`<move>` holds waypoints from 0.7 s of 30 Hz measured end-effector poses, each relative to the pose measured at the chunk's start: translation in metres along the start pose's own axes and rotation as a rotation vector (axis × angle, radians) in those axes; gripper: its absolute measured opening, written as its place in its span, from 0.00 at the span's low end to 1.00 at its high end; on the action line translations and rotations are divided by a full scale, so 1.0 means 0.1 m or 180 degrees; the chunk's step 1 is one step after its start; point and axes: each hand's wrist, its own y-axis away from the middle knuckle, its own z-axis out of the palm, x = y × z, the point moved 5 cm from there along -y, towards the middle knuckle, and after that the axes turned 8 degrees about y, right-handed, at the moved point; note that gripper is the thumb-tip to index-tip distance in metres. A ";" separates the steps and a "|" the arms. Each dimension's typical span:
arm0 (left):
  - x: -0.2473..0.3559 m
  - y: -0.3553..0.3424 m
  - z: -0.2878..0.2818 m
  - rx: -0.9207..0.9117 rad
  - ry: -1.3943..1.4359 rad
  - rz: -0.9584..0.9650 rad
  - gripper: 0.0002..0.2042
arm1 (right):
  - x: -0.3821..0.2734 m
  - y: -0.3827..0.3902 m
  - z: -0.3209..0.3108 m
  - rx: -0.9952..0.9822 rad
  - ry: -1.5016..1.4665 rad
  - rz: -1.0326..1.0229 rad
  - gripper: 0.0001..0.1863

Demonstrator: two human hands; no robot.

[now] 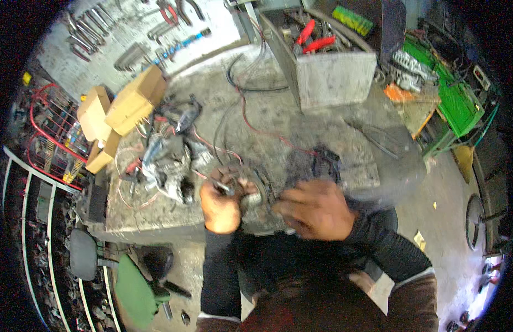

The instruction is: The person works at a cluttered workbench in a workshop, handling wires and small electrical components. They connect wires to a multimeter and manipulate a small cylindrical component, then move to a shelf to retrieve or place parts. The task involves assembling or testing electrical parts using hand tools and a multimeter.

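Left hand: lower centre of the frame, the left hand (220, 206) has its fingers curled, gripping the edge of a ring part (261, 187).
Ring part: near the middle of the frame, round and greyish, just right of the left hand's fingers and left of the right hand; blur hides its detail.
Right hand: just right of centre, the right hand (322, 210) is bent toward the ring part, back upward; it is blurred, so I cannot tell whether it grips anything.
Sleeves: dark, coming up from the lower edge.
Black object: beyond the right hand, a black object (326, 161) lies on the bench (195, 86), its form unclear.
Wires: a red wire (244, 110) winds down the middle toward the black object.
Left of the hands: a heap with crumpled plastic (173, 166); cardboard boxes (136, 99) stand at upper left.
Right of the hands: long-handled pliers (372, 137) lie on the worn grey surface.
Top of the frame: a grey metal bin (336, 80) holds red-handled tools (318, 44); wrenches (96, 22) hang at upper left.
Edges: a green tray (461, 110) at upper right, a green seat (134, 293) at lower left.
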 end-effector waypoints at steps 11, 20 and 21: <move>-0.06 0.02 -0.06 0.0230 0.0083 -0.0093 0.13 | -0.13 0.02 0.05 0.0024 0.0157 0.0033 0.22; -0.01 0.05 0.00 0.0209 -0.0039 -0.0046 0.12 | -0.14 0.05 0.08 -0.0014 0.0236 0.0048 0.24; 0.00 0.05 0.00 0.0201 -0.0046 -0.0054 0.12 | -0.15 0.04 0.05 0.0037 0.0217 0.0047 0.23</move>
